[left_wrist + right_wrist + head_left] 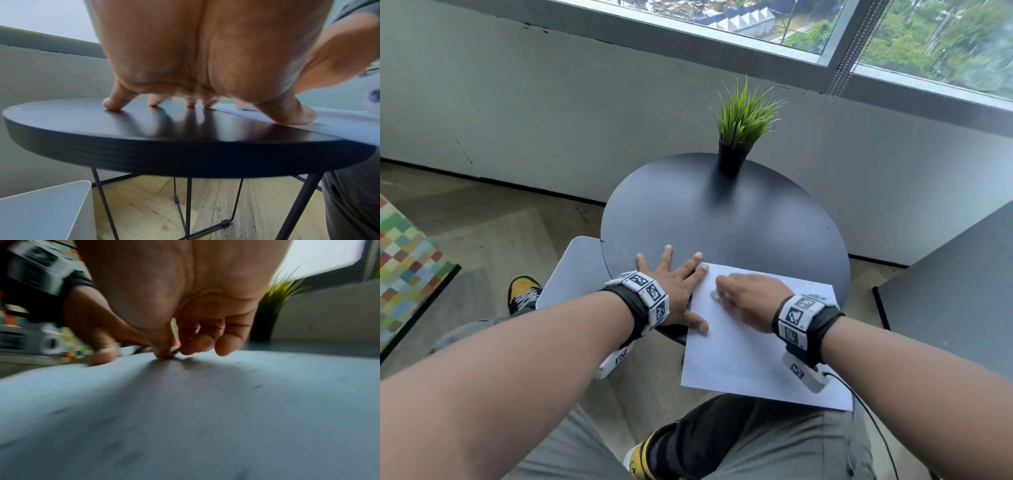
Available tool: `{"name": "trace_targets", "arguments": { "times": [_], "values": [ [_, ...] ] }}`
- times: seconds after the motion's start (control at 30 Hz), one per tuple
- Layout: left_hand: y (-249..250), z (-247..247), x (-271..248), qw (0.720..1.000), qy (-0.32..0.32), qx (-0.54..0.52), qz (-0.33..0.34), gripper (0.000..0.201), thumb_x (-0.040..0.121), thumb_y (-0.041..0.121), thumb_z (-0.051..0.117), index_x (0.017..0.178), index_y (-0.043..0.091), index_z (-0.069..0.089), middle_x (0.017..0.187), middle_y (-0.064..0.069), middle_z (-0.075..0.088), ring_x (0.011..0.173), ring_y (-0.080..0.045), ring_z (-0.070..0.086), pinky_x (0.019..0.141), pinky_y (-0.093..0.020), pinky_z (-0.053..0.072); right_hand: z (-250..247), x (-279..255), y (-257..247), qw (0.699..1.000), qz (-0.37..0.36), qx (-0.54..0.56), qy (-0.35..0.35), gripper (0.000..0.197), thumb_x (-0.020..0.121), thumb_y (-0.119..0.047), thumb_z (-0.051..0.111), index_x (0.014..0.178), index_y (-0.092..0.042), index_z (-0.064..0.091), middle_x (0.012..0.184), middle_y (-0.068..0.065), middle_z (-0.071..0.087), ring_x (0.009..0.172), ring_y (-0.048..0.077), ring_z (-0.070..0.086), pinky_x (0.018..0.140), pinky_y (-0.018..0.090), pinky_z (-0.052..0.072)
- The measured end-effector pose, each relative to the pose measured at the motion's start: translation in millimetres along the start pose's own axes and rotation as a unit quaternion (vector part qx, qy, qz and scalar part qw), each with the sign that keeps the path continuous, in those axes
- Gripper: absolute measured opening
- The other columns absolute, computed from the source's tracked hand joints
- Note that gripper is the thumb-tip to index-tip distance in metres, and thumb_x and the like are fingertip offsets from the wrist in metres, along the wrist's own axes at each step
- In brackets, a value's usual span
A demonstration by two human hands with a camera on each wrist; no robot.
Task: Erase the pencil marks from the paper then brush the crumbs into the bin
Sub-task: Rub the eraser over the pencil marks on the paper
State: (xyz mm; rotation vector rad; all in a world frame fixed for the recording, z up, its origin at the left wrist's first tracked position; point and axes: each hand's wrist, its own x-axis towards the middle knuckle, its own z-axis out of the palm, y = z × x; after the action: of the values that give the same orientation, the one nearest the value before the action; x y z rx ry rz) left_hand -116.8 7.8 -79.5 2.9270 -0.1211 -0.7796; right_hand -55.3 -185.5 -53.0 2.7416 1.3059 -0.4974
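The paper (756, 342) overhangs the round desk (739, 219), pinned by the released left grip (674, 291) while the right grip (750, 301) pinches a small, blurred eraser (172, 352); the bin (571, 270) beside the desk shows no contents.

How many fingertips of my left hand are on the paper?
2: the index fingertip at the paper's far left corner, the thumb on its left edge. The other three rest on the table.

Left hand (674, 291) flat (fingers spread) pinning paper (756, 346); right hand (750, 301) blurred
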Motion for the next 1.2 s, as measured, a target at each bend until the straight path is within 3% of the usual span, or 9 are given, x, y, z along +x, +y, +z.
{"name": "trace_targets", "arguments": {
  "times": [0.1,0.23,0.4,0.6,0.7,0.83,1.0,1.13,1.2],
  "values": [
    [0,0,-1,1.0,0.002,0.002,-0.001,0.124,0.067,0.097,0.042,0.158,0.035,-0.016,0.164,0.017,-0.026,0.15,-0.043,-0.023,0.105,-0.085,0.0,-1,9,16,0.997,0.062,-0.003,0.037,0.021,0.102,-0.039,0.033,0.095,-0.021,0.039,0.103,0.006,0.059,0.095,0.031,0.06,0.076,0.04,0.05],
    [0,-1,-1,1.0,-0.003,0.004,0.001,0.125,0.066,0.097,0.042,0.158,0.034,-0.017,0.164,0.017,-0.026,0.149,-0.044,-0.023,0.105,-0.084,0.0,13,-5,-21,0.998,-0.065,-0.028,0.0,0.01,0.101,-0.034,0.038,0.097,-0.025,0.038,0.099,0.002,0.056,0.089,0.028,0.057,0.065,0.038,0.043],
    [3,-4,-1,1.0,-0.006,-0.006,-0.005,0.127,0.066,0.095,0.049,0.159,0.034,-0.013,0.165,0.015,-0.022,0.151,-0.042,-0.02,0.106,-0.083,0.003,-7,10,26,0.988,0.152,0.017,0.003,0.024,0.1,-0.04,0.032,0.094,-0.019,0.039,0.099,0.006,0.06,0.087,0.031,0.056,0.071,0.037,0.046],
    [20,-2,-3,1.0,0.011,-0.013,-0.002,0.119,0.074,0.084,0.057,0.161,0.025,0.001,0.168,0.009,-0.016,0.155,-0.028,-0.013,0.112,-0.077,0.008,-8,13,25,0.982,0.186,0.023,-0.002,0.019,0.1,-0.035,0.03,0.093,-0.018,0.034,0.092,0.007,0.056,0.08,0.032,0.053,0.067,0.038,0.044],
    [19,9,-5,1.0,0.027,-0.013,0.002,0.129,0.066,0.094,0.05,0.16,0.025,-0.006,0.167,0.009,-0.019,0.154,-0.026,-0.016,0.113,-0.076,0.003,-8,10,14,0.992,0.126,-0.015,-0.002,0.014,0.098,-0.034,0.035,0.094,-0.021,0.033,0.105,0.009,0.062,0.091,0.034,0.059,0.069,0.037,0.044],
    [14,13,-1,0.999,0.034,0.006,0.022,0.134,0.063,0.099,0.045,0.16,0.023,-0.009,0.168,0.004,-0.02,0.153,-0.03,-0.02,0.115,-0.073,-0.002,4,-8,-15,0.996,-0.073,-0.042,-0.029,0.014,0.098,-0.035,0.045,0.108,-0.025,0.044,0.104,0.0,0.059,0.095,0.026,0.06,0.066,0.036,0.044],
    [14,11,3,1.0,0.027,0.007,0.015,0.131,0.062,0.099,0.044,0.159,0.03,-0.011,0.167,0.006,-0.022,0.154,-0.03,-0.018,0.113,-0.075,0.001,-2,2,16,0.997,0.065,-0.015,0.034,0.022,0.101,-0.042,0.033,0.099,-0.021,0.041,0.103,0.004,0.061,0.096,0.031,0.061,0.074,0.039,0.05],
    [13,12,3,1.0,0.019,0.003,0.023,0.132,0.061,0.1,0.043,0.159,0.031,-0.013,0.166,0.006,-0.024,0.153,-0.031,-0.021,0.112,-0.077,0.0,10,-1,-18,0.999,-0.034,-0.004,0.018,0.024,0.097,-0.033,0.044,0.118,-0.022,0.043,0.107,0.005,0.061,0.096,0.031,0.06,0.072,0.041,0.049],
    [12,12,3,1.0,0.016,-0.002,0.022,0.131,0.062,0.099,0.044,0.159,0.032,-0.014,0.166,0.006,-0.025,0.153,-0.031,-0.022,0.112,-0.077,-0.001,10,-5,-18,0.998,-0.055,0.004,0.002,0.022,0.098,-0.037,0.042,0.115,-0.023,0.043,0.105,0.004,0.061,0.094,0.03,0.06,0.07,0.042,0.049]
  ]
}}
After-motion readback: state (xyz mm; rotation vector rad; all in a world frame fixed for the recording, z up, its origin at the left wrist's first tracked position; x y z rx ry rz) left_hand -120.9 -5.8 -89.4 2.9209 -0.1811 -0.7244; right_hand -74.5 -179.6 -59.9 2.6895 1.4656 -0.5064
